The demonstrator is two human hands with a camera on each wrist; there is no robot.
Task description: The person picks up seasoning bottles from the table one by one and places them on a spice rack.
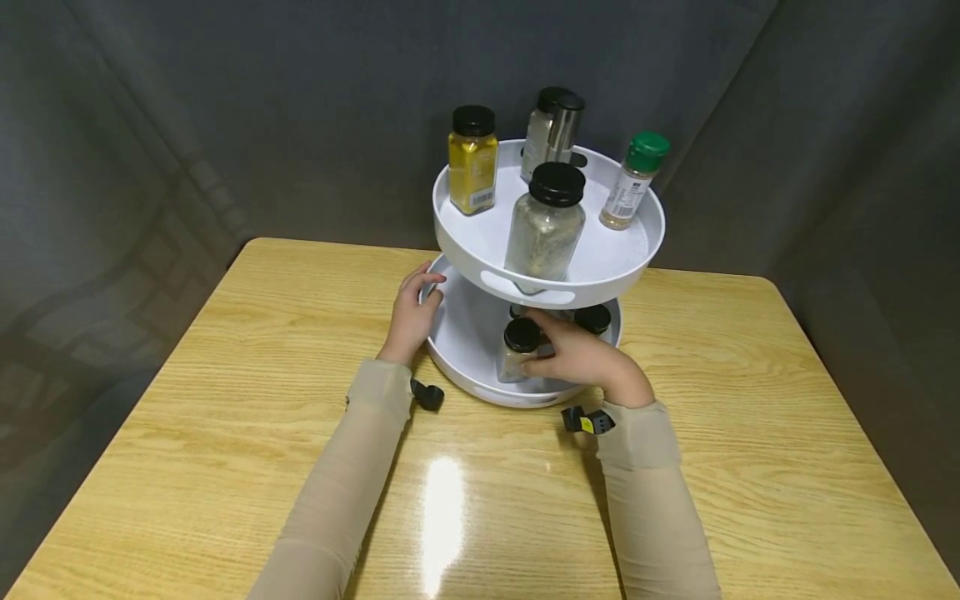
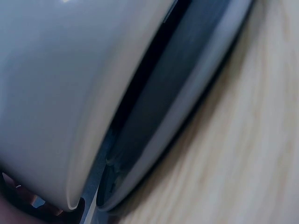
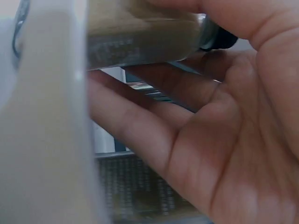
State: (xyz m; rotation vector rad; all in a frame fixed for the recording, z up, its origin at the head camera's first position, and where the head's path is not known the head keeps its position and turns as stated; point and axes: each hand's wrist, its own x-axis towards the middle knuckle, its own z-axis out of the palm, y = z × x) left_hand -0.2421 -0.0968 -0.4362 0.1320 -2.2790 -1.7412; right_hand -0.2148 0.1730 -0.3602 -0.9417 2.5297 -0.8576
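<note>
A white two-tier turntable has a lower tray (image 1: 467, 337) and an upper tray (image 1: 468, 257). At the lower tray's left rim, my left hand (image 1: 412, 315) grips the edge by its handle slot, fingers and thumb about the rim. Reaching under the upper tray from the front right, my right hand (image 1: 583, 357) holds a small spice jar (image 1: 513, 365) with a black lid, upright over the lower tray. In the right wrist view the thumb and fingers lie on opposite sides of that jar (image 3: 140, 39). Whether its base touches the tray I cannot tell.
Another black-lidded jar (image 1: 592, 318) stands behind my right hand, partly hidden. The upper tray carries a yellow jar (image 1: 472, 171), a large clear jar (image 1: 546, 233), a green-capped bottle (image 1: 630, 192) and a metal-topped container (image 1: 564, 129) beside another jar. Wooden table (image 1: 225, 400) lies underneath; dark curtains hang behind.
</note>
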